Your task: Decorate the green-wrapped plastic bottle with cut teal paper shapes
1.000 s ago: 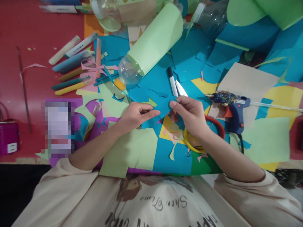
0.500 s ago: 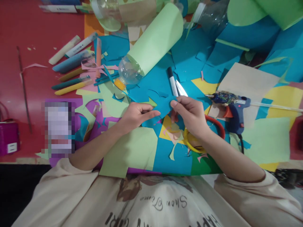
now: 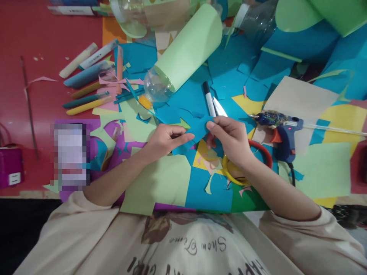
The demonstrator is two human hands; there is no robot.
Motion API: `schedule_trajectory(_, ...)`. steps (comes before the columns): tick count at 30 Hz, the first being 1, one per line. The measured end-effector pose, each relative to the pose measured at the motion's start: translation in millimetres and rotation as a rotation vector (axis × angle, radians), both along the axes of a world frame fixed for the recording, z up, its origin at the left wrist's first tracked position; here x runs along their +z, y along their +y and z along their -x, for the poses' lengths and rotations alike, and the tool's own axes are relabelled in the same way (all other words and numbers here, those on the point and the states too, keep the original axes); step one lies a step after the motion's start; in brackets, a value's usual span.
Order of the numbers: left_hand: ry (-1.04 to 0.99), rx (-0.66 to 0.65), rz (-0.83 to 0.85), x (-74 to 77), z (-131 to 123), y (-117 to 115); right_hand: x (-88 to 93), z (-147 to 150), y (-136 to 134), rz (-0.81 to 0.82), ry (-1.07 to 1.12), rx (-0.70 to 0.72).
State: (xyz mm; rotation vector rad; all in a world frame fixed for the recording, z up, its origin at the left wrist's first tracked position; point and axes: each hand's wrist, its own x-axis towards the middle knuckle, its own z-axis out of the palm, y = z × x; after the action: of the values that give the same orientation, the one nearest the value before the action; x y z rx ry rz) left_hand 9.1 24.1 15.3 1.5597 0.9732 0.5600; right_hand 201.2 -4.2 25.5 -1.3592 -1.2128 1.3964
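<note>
A small blue paper piece is held between my two hands near the middle of the view. My left hand pinches its left end between thumb and fingers. On the other end, my right hand grips the upper right corner with thumb and fingertips. Just beyond my right hand lie a black-capped marker and the pale blades of scissors. The red and yellow scissor handles show partly beneath my right wrist. Blue sheets lie behind the piece, so its outline is hard to make out.
A bottle wrapped in green paper lies beyond my hands. At the right is a blue glue gun with its stick and cable. Several markers lie at the left, above a blurred phone. Paper scraps cover much of the red table.
</note>
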Motion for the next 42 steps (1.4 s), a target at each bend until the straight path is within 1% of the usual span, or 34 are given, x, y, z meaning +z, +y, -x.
schedule_trajectory(5,-0.099,0.076,0.017,0.6,-4.2,-3.1,-2.1,-0.4,1.7,0.05,0.078,0.012)
schedule_trajectory(10,-0.17,0.191,-0.036,-0.9,-9.1,-7.7,-0.5,7.6,-3.3,0.182,0.098,0.182)
schedule_trajectory(12,-0.166,0.215,-0.035,-1.3,-10.2,-9.5,0.8,10.1,-4.7,0.198,0.095,0.193)
schedule_trajectory(15,-0.136,0.207,-0.018,-1.6,-10.8,-11.5,2.0,10.7,-4.5,0.173,0.093,0.157)
schedule_trajectory(22,-0.073,0.112,0.016,-5.7,-8.3,-10.6,-0.1,7.8,-2.6,0.1,0.122,0.14)
schedule_trajectory(30,-0.076,0.079,0.019,-6.0,-6.5,-9.6,-3.5,8.2,-5.2,0.012,-0.039,0.149)
schedule_trajectory(34,-0.054,0.098,0.013,-6.0,-7.3,-10.7,-4.4,8.4,-7.1,0.074,-0.003,0.186)
schedule_trajectory(38,-0.059,0.121,0.07,-7.3,-8.1,-10.5,-4.0,7.9,-6.3,0.043,-0.029,0.216)
schedule_trajectory(42,-0.078,0.108,0.128,-8.6,-6.9,-10.1,-4.9,7.4,-6.1,0.023,-0.053,0.237)
